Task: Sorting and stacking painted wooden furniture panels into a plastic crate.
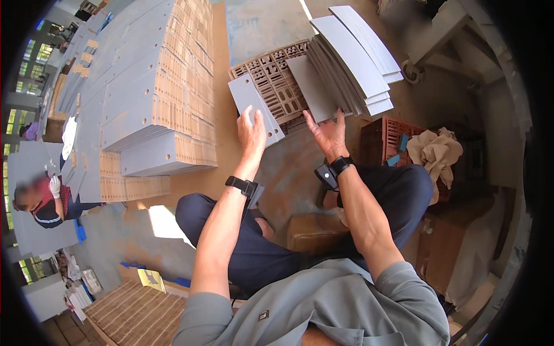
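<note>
My left hand (252, 134) rests on a flat grey panel (247, 92) with small holes near its ends, its fingers lying along the surface rather than wrapped round it. The panel lies over the left part of a brown slotted plastic crate (271, 78). My right hand (329, 136) is open, thumb and fingers spread, at the near end of another grey panel (311, 89). That panel leans against a row of stacked grey panels (352, 57) on the crate's right side. Whether the right fingertips touch it I cannot tell.
Tall stacks of grey panels with brown drilled edges (184, 86) stand at left. On the right is a red crate (392, 135) with a crumpled tan cloth (435, 153). Between my legs sits a brown box (314, 233). Another person (46, 199) works at far left.
</note>
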